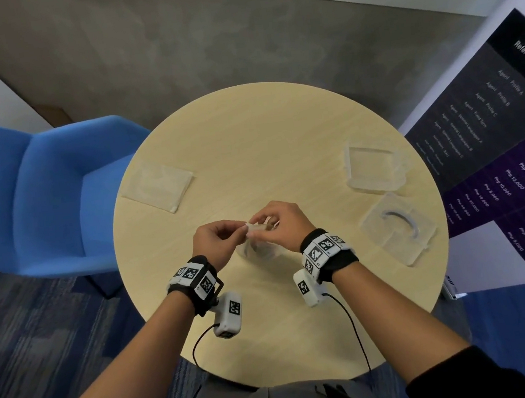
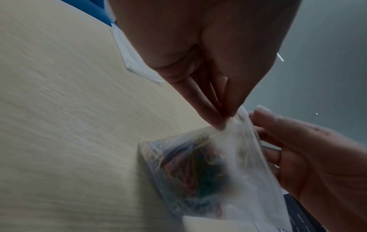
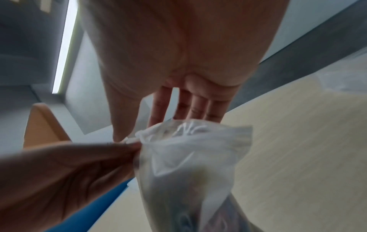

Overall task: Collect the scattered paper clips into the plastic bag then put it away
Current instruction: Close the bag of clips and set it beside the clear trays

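- The plastic bag hangs between both hands just above the round worktop, near its front middle, its bottom close to or touching the surface.
- Coloured paper clips sit bunched low in the bag; none are visible loose on the worktop, so collecting looks finished and sealing the mouth seems to be the step in hand.
- The left hand pinches one corner of the bag's top edge with its fingers closed on the plastic.
- The right hand grips the same edge further along, thumb in front and fingers behind.
- To seal well, keep the strip taut and level between the hands, then press along it from the pinched corner to the far end.
- Keep the clips low, so that none catch in the closure.
- A clear open container and its lid lie at the worktop's right, probably where the bag goes; another flat bag lies at the left.
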